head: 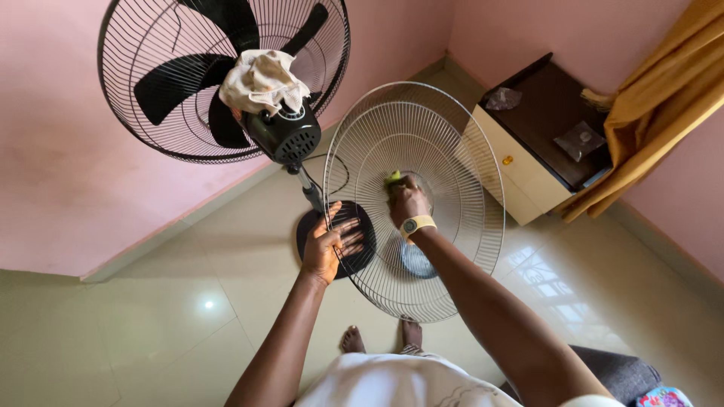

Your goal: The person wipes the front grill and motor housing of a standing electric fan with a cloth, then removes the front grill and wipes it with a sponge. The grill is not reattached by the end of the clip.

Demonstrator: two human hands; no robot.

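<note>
A round white wire fan guard [452,136] stands tilted in front of me. My left hand [332,245] lies flat against its left rim, fingers spread, holding it up. My right hand [408,202], with a yellow watch on the wrist, presses a small green sponge [394,178] against the middle of the guard. Behind the guard stands a black pedestal fan [279,136] with bare black blades inside its rear cage [143,113]. A crumpled beige cloth [262,79] is draped over the fan's motor housing.
The fan's round black base [313,226] rests on the glossy tiled floor. A low cabinet [520,162] with a dark top stands in the corner, with yellow curtains [664,98] beside it. Pink walls close in on the left and back. My bare feet [381,337] are below the guard.
</note>
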